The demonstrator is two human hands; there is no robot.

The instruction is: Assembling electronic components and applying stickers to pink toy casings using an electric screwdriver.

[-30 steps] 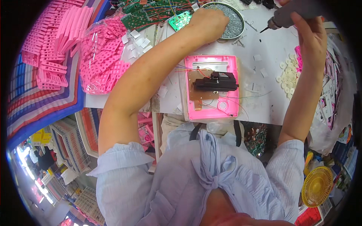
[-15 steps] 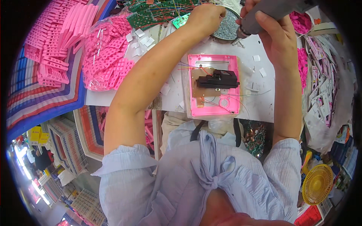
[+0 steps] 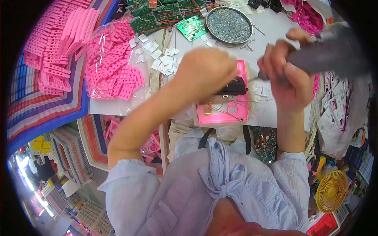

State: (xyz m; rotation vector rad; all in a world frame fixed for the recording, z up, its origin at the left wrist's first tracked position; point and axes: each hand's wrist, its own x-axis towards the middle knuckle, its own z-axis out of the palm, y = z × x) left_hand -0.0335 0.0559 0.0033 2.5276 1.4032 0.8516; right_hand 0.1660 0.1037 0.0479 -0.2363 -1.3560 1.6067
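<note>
Left hand [image 3: 206, 69], upper centre — curled closed, any contents hidden, over pink case [image 3: 214, 118]; right hand [image 3: 286, 74], upper right — gripping grey power screwdriver [image 3: 330, 55].

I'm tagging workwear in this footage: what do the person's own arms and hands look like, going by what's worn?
Loose, pale-blue sleeves of lightly crinkled cloth end near the elbows, leaving the forearms bare. The left hand and right hand wear no gloves. I see no watch or bracelet; blur hides any rings.
</note>
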